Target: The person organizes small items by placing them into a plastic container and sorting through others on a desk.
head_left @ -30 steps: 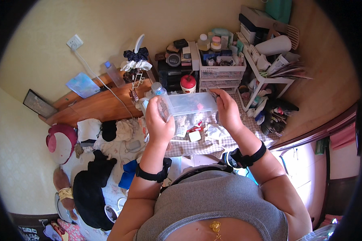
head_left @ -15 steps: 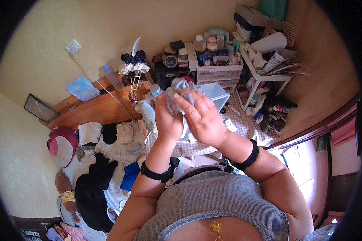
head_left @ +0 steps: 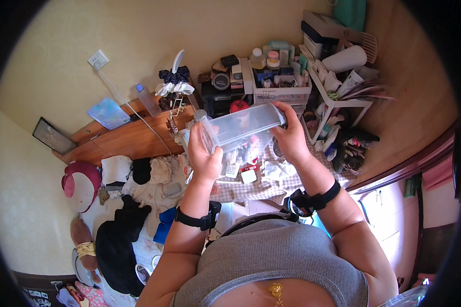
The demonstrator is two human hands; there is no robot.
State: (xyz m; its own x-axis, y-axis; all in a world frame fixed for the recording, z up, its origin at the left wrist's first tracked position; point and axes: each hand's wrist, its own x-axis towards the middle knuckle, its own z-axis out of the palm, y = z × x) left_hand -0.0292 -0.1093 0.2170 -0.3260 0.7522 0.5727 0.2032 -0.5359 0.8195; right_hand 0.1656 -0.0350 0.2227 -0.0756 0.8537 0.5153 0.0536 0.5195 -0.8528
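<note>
A clear plastic bin (head_left: 248,123), long and rectangular, is held tilted above the checked tablecloth. My left hand (head_left: 204,156) grips its left end, thumb on the near side. Around the right end, the fingers of my right hand (head_left: 291,134) curl over the rim. Beneath the bin lie small items, among them a white square piece (head_left: 248,176) and a crumpled white sheet (head_left: 277,170). A bottle with a grey-white cap (head_left: 200,115) stands just behind my left hand. The bin and my fingers hide part of the tabletop.
Behind the bin stand a white drawer organizer (head_left: 281,94) full of cosmetics and a red round object (head_left: 238,106). A white rack (head_left: 338,102) with papers is at the right. Clothes, including a black garment (head_left: 118,240), cover the bed at left.
My hands were together around a crumpled grey cloth, with the bin behind them. Now they are apart, holding the bin by its two ends, and the cloth is out of sight.
</note>
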